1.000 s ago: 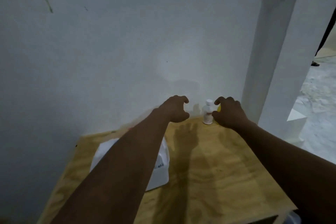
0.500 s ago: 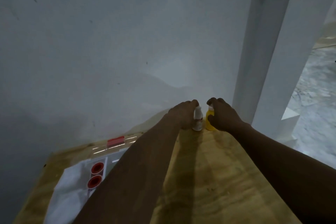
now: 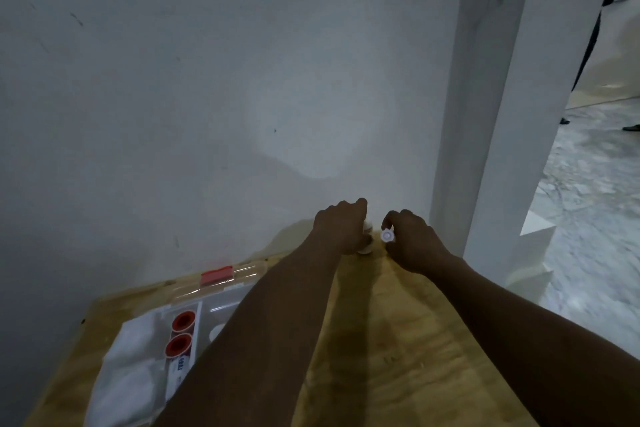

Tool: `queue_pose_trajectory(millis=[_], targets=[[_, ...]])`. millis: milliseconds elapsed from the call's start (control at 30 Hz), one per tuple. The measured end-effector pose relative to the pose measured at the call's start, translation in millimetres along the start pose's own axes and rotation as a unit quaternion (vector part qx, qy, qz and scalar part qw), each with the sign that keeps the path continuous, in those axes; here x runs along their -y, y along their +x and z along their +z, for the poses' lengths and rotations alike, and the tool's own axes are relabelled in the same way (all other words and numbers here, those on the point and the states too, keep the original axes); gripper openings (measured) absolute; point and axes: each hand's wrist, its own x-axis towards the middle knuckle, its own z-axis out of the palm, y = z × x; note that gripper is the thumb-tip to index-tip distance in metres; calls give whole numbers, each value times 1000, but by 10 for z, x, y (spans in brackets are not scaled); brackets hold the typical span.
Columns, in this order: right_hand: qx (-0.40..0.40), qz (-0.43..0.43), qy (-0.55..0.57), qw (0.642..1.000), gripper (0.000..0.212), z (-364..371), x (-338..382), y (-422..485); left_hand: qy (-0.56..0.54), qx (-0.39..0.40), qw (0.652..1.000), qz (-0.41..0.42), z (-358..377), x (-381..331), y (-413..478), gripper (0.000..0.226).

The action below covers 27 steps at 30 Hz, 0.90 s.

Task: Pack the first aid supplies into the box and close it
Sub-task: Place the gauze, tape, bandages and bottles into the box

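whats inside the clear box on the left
The clear box holds two red-capped rolls in a narrow compartment, white packets to their left and a printed tube below. The left forearm covers the right compartments.

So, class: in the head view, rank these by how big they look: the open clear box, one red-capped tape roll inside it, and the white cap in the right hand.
1. Open clear box, largest by far.
2. Red-capped tape roll.
3. White cap, though it sits farther away, so true size is unsure.
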Motion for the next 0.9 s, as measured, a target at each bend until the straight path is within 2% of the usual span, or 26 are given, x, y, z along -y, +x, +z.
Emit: queue_pose_trajectory(millis=[100,167,300,367,467,533,700,900], targets=[[-16,8,10,1000,15,-6,-72,20,-6,-29,1000,-4,17,45,66,44],[-22,11,18,1000,14,-20,-117,65,-17,-40,999,0,0,57,129,50],[-35,8,22,999,14,-40,-177,179,-29,39,999,-4,26,73,282,71],[-35,4,22,999,15,-34,-196,226,-33,53,998,-4,68,66,314,65],[-34,4,28,999,15,-30,-197,256,-33,13,999,-2,98,51,307,38],[-33,3,30,999,15,-28,-193,256,-28,4,1000,-4,95,55,285,28],[-26,-9,23,999,17,-85,-145,203,-54,1,999,-3,-68,155,172,31],[-13,-37,28,999,24,-261,304,132,-91,-14,995,-24,-736,499,-145,35]])
